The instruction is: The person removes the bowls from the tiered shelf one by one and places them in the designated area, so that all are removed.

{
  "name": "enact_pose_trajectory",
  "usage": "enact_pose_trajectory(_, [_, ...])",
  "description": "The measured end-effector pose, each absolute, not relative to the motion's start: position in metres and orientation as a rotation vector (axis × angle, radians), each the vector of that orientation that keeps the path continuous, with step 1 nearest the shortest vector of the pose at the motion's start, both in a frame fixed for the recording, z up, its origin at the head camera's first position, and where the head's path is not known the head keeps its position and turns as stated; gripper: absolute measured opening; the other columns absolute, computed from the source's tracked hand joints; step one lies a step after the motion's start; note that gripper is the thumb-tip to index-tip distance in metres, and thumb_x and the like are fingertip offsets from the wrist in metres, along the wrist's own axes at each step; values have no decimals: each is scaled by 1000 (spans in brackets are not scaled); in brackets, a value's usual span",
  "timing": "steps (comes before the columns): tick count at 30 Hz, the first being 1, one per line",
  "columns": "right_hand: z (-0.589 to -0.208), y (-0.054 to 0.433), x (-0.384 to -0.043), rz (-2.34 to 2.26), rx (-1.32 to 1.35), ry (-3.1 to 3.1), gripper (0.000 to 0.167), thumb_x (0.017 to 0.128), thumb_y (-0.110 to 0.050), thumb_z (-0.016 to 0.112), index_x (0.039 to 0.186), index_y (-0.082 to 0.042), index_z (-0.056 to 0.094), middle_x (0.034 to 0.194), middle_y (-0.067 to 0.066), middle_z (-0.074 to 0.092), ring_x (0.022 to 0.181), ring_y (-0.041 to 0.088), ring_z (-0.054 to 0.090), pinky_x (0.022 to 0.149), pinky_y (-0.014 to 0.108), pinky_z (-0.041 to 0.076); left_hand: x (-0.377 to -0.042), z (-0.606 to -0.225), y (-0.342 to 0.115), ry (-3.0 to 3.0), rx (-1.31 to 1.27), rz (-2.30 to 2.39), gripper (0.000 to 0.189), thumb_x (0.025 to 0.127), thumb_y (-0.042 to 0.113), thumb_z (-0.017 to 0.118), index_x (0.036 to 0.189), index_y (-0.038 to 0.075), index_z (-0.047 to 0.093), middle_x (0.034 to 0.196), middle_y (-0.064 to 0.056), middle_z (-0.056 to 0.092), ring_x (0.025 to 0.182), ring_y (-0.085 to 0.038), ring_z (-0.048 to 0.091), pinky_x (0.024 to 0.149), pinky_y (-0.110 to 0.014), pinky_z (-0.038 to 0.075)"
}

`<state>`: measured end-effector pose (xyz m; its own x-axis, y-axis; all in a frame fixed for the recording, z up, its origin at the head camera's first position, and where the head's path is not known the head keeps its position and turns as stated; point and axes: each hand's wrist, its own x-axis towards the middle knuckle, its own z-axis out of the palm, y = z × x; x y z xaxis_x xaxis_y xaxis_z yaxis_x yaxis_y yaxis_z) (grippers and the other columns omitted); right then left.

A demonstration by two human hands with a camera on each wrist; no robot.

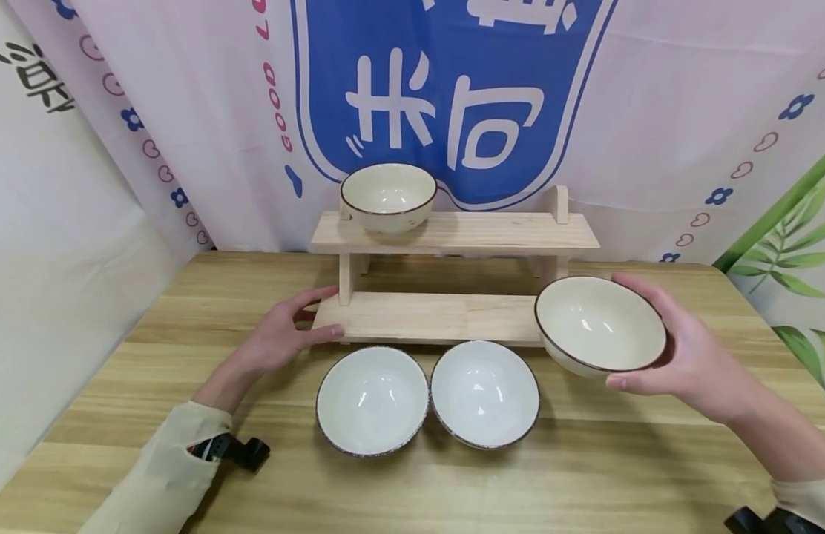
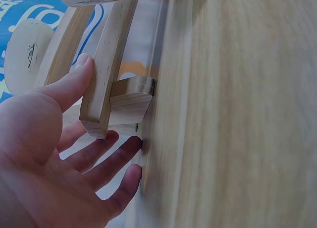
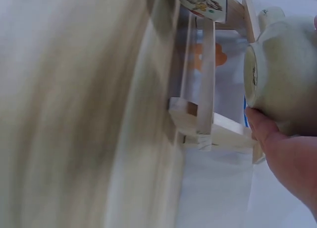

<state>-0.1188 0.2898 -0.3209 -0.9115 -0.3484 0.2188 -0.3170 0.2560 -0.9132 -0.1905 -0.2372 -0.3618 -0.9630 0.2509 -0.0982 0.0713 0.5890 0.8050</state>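
My right hand (image 1: 699,363) grips a cream bowl (image 1: 599,326) with a dark brown rim, thumb at its near side and fingers round the far right. The bowl is tilted toward the head camera, overlapping the right end of a two-tier wooden rack (image 1: 426,315). In the right wrist view, its foot ring and pale outer wall (image 3: 292,74) show beside the rack. At the rack's lower left end, my left hand (image 1: 272,341) holds the shelf board, its thumb on the upper face. Underneath, the other fingers (image 2: 111,163) are spread and bent.
A similar cream bowl (image 1: 389,194) stands at the left of the upper shelf. Two more bowls, one cream (image 1: 372,400) and one whiter (image 1: 486,393), sit side by side on the wood-grain table (image 1: 412,489) before the rack. A printed cloth (image 1: 653,111) hangs behind.
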Motion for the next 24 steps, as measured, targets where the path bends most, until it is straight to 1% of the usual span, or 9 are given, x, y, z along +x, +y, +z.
enact_pose_trajectory(7, [-334, 298, -107, -1845, -775, 2315, 117, 68, 28, 78, 167, -8, 26, 156, 7, 42, 123, 11, 63, 86, 28, 63, -191, -362, -237, 2616, 262, 1304, 84, 97, 44, 78, 166, 23, 37, 167, -21, 39, 142, -43, 52, 102, -44, 50])
enact_pose_trajectory(15, [-344, 302, -98, -1778, -834, 2312, 121, 63, 24, 82, 166, -2, 23, 157, 9, 45, 129, 10, 59, 95, 22, 58, -191, -361, -236, 2627, 267, 1296, 82, 98, 42, 78, 166, 20, 38, 165, -22, 42, 141, -44, 54, 105, -47, 49])
enact_pose_trajectory(24, [-359, 310, -92, -1740, -850, 2255, 119, 66, 21, 79, 167, -3, 21, 155, 8, 46, 128, 12, 62, 93, 27, 60, -191, -362, -237, 2629, 268, 1292, 82, 98, 42, 78, 166, 20, 38, 164, -22, 43, 141, -43, 54, 106, -48, 48])
